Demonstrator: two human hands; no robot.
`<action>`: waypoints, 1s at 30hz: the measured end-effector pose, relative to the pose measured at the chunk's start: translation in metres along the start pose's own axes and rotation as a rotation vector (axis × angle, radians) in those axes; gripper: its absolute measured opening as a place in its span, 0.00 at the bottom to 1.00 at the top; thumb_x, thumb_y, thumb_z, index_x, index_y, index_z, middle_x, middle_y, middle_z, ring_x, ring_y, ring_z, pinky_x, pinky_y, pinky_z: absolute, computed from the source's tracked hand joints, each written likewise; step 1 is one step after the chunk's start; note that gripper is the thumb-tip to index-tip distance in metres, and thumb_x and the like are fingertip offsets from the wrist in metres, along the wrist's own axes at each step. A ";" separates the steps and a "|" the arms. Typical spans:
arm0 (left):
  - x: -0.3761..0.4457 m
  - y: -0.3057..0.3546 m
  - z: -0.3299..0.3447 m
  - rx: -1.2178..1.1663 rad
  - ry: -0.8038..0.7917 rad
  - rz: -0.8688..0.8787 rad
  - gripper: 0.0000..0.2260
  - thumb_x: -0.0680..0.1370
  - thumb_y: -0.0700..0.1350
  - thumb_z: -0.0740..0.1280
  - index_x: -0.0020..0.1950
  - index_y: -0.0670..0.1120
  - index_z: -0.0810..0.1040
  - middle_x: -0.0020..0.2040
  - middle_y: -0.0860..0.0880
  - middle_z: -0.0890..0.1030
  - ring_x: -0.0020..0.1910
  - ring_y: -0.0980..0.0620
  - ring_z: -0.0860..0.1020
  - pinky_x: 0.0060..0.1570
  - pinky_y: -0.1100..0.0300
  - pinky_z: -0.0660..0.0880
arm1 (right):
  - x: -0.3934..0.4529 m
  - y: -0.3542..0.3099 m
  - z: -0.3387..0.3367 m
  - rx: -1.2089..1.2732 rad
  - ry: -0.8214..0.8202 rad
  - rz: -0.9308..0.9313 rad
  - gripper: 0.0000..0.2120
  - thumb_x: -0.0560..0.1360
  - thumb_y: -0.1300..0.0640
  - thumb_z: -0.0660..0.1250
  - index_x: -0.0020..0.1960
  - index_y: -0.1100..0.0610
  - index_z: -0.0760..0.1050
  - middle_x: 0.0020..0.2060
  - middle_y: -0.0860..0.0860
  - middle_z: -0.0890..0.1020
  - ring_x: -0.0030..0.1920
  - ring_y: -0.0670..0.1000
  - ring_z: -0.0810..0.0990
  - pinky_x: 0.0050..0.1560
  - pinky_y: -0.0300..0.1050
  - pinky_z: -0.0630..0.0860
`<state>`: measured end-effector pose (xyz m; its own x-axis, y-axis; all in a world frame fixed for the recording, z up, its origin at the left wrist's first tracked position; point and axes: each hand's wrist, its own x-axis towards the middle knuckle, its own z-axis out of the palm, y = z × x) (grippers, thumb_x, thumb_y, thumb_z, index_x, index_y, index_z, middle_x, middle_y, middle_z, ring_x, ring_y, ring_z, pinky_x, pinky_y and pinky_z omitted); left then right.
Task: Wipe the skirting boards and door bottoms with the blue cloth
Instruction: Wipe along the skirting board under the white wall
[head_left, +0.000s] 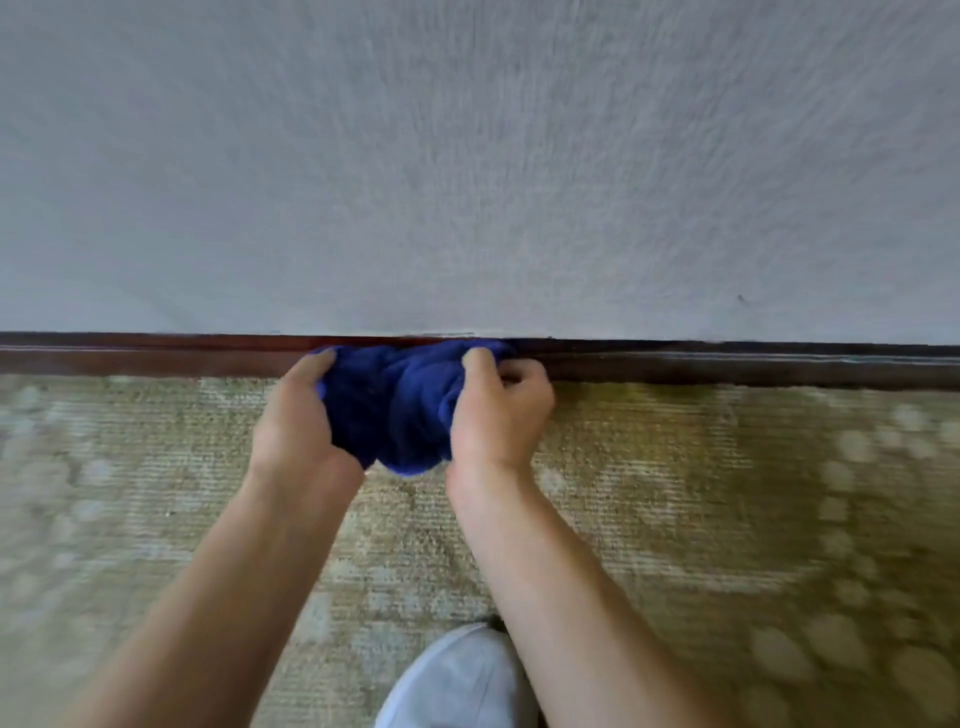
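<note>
Both hands, left hand (293, 415) and right hand (496, 410), bunch the unlabelled blue cloth (392, 400) by the skirting board (727, 364)

I'm indoors in what looks like a lived-in home room. Far from me rises a pale textured wall (467, 156), and a dark wooden skirting board (727, 366) runs left to right along its foot. Near me the floor is covered by a worn, olive-beige patterned carpet (701, 493), the soft kind laid in a house.

Soft cloth (400, 405), glossy wooden skirting (156, 358), rough wall (467, 182).
</note>
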<state>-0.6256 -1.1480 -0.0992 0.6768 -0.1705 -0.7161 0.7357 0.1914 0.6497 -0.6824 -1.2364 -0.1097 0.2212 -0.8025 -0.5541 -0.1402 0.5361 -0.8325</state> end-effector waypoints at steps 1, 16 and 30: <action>-0.002 0.001 -0.002 -0.013 -0.011 0.021 0.10 0.81 0.47 0.59 0.53 0.44 0.77 0.46 0.42 0.82 0.36 0.46 0.83 0.25 0.63 0.76 | -0.004 0.003 0.002 -0.027 -0.045 0.005 0.06 0.71 0.60 0.68 0.38 0.56 0.71 0.31 0.50 0.76 0.32 0.51 0.74 0.38 0.48 0.74; -0.027 -0.062 0.039 0.047 0.028 -0.005 0.11 0.78 0.42 0.69 0.59 0.42 0.77 0.49 0.45 0.84 0.49 0.47 0.83 0.35 0.59 0.78 | 0.057 -0.030 -0.060 -0.117 0.328 -0.065 0.08 0.71 0.55 0.69 0.42 0.59 0.74 0.37 0.56 0.80 0.41 0.59 0.81 0.47 0.56 0.79; -0.061 -0.094 0.107 0.180 -0.173 -0.180 0.12 0.79 0.32 0.64 0.60 0.41 0.78 0.51 0.41 0.84 0.42 0.47 0.82 0.40 0.56 0.79 | 0.102 -0.072 -0.122 0.035 0.475 -0.026 0.06 0.73 0.58 0.68 0.46 0.59 0.74 0.38 0.52 0.80 0.38 0.54 0.79 0.45 0.48 0.79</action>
<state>-0.7329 -1.2587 -0.0893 0.5182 -0.3511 -0.7799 0.8266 -0.0283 0.5620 -0.7679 -1.3885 -0.1069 -0.2431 -0.8421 -0.4814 -0.1062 0.5164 -0.8497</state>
